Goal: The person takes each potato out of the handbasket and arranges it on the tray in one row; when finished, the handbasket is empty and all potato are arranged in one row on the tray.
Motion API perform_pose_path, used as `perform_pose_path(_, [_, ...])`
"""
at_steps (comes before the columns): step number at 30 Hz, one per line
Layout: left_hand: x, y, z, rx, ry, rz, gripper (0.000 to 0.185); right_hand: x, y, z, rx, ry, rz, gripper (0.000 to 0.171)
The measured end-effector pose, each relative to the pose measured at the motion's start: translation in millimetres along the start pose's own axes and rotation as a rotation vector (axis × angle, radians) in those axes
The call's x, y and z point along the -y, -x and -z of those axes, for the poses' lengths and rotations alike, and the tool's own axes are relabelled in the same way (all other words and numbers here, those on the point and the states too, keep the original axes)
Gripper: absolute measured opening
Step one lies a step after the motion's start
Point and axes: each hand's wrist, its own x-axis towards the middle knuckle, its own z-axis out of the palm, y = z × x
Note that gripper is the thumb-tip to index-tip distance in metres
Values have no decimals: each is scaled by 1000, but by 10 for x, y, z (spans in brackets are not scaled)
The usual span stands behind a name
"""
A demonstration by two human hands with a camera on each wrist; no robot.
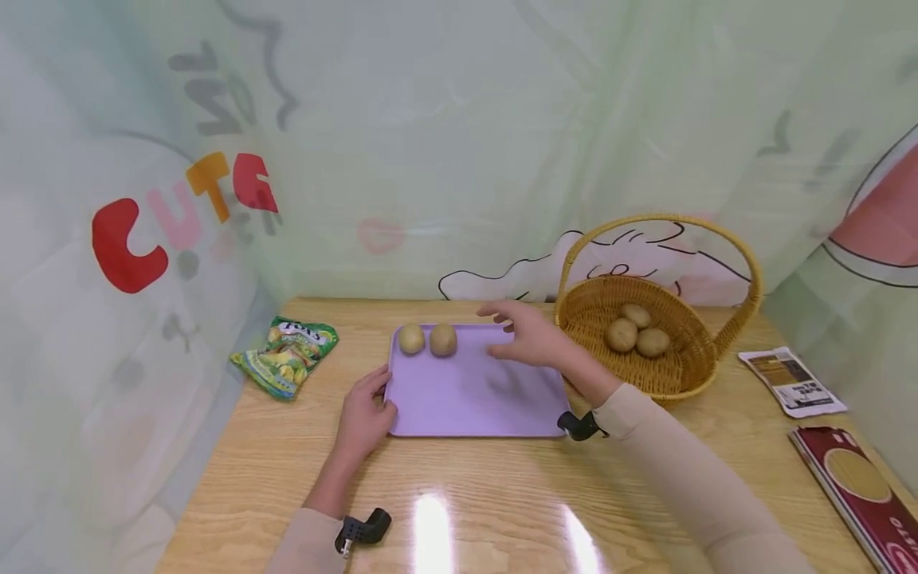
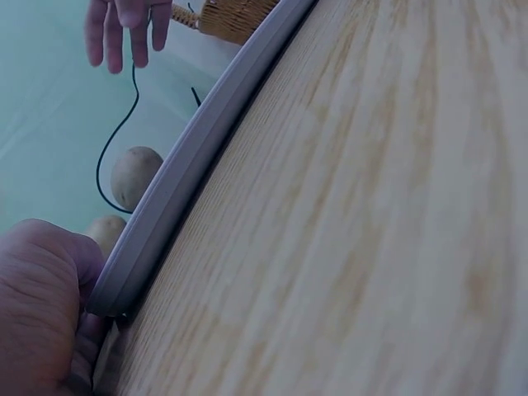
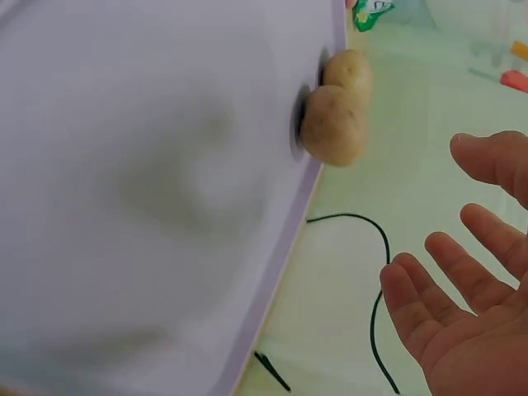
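Right hand (image 1: 527,335) hovers open and empty over tray (image 1: 473,399), two potatoes (image 1: 427,340) just to its left at far edge; left hand (image 1: 363,414) grips tray's near-left corner.

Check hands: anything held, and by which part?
Left hand grips the tray at its near-left corner. Right hand is open above the tray, holding nothing.

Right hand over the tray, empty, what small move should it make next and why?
Probably swing the right hand back to the basket for another potato. Its fingers are spread and hold nothing, two potatoes already sit at the far edge of the tray, three more lie in the basket, and the left hand holds the tray's near corner.
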Motion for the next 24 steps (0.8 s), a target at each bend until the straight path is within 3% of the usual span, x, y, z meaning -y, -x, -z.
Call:
perform_pose_path(7, [-8,11,10,3,12,6,49,-6,191,249,-29,17,-32,57])
perform_pose_path(13, [-32,12,15,5,5,6,48,-55,364,494,-77,6,-95,45])
perform_pose_path(24, [-55,20,32,28,9,33,48,-349,619,903,-130,19,-218,43])
